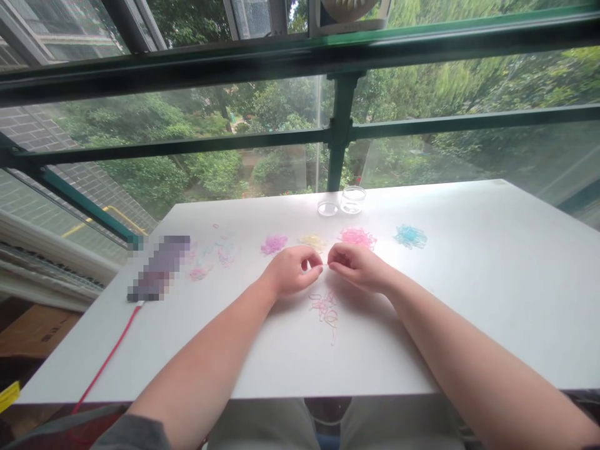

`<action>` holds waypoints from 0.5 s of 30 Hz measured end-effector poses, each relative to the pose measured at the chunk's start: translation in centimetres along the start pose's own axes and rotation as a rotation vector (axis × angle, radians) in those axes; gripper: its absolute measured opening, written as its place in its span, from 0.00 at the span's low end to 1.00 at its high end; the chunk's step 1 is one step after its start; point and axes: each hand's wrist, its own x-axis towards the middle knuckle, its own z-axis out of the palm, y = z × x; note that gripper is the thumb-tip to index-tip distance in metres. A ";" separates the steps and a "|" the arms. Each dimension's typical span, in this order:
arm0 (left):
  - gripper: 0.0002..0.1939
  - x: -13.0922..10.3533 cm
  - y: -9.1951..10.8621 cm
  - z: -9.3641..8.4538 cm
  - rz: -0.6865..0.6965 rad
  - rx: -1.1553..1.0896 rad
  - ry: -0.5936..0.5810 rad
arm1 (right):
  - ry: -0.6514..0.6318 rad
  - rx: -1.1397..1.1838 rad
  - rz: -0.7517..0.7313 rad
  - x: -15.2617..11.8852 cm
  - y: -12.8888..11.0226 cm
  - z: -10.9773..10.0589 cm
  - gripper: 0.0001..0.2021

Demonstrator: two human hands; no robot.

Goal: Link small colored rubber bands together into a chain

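Observation:
Over the middle of the white table, my left hand (pixel 296 270) and my right hand (pixel 359 265) meet almost fingertip to fingertip. Both are closed in a pinch on a thin, pale rubber band (pixel 325 265) stretched between them. Just below lies a loose pile of pink and pale rubber bands (pixel 323 306), some joined in a short chain. Beyond my hands sit small heaps of purple bands (pixel 274 244), yellow bands (pixel 312 240), pink bands (pixel 357 237) and blue bands (pixel 410 235). My fingers hide part of the yellow and pink heaps.
A transparent round container (pixel 353 199) stands at the table's far edge beside its shallow lid (pixel 327 209). Scattered mixed bands (pixel 200 273) lie on the left. Near them is a blurred-out dark device (pixel 159 269) with a red cable (pixel 109 357) running off the front edge. Windows rise behind the table.

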 end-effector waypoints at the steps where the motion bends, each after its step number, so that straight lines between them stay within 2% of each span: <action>1: 0.06 0.0 0.0 0.0 0.003 -0.012 -0.006 | 0.001 0.002 0.000 0.0 0.0 0.0 0.02; 15: 0.03 0.1 -0.3 0.4 0.061 -0.063 0.021 | -0.014 0.030 0.028 0.1 0.3 0.3 0.01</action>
